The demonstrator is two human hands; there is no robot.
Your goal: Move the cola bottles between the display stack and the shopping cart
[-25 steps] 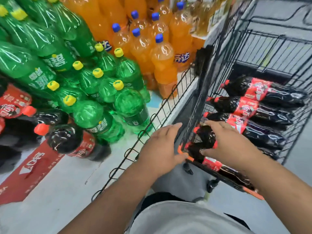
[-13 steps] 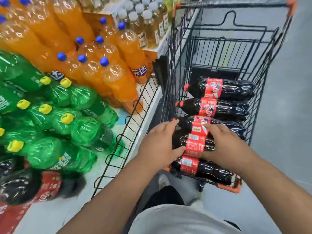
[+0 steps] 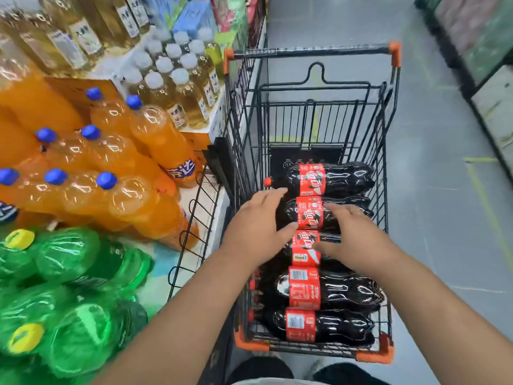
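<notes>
Several cola bottles with red labels lie on their sides in a row inside the shopping cart [image 3: 311, 51], from the farthest one [image 3: 344, 177] to the nearest one [image 3: 336, 326]. My left hand [image 3: 256, 232] rests over the neck ends of the middle bottles, fingers spread. My right hand [image 3: 359, 240] lies flat on the bodies of the same middle bottles [image 3: 308, 216], thumb towards the label. Neither hand has closed around a bottle. No cola on the display stack is in view.
To the left of the cart, a wire-edged display [image 3: 191, 226] holds orange soda bottles [image 3: 155, 134], green soda bottles [image 3: 69, 273] and pale yellow drink bottles [image 3: 180, 87]. Grey aisle floor [image 3: 444, 190] runs to the right, with shelving [image 3: 488, 59] at the far right.
The view has swung right and up, so the display's cola bottles have left the frame. Both hands have moved from the nearest bottles farther into the cart, onto the middle bottles.
</notes>
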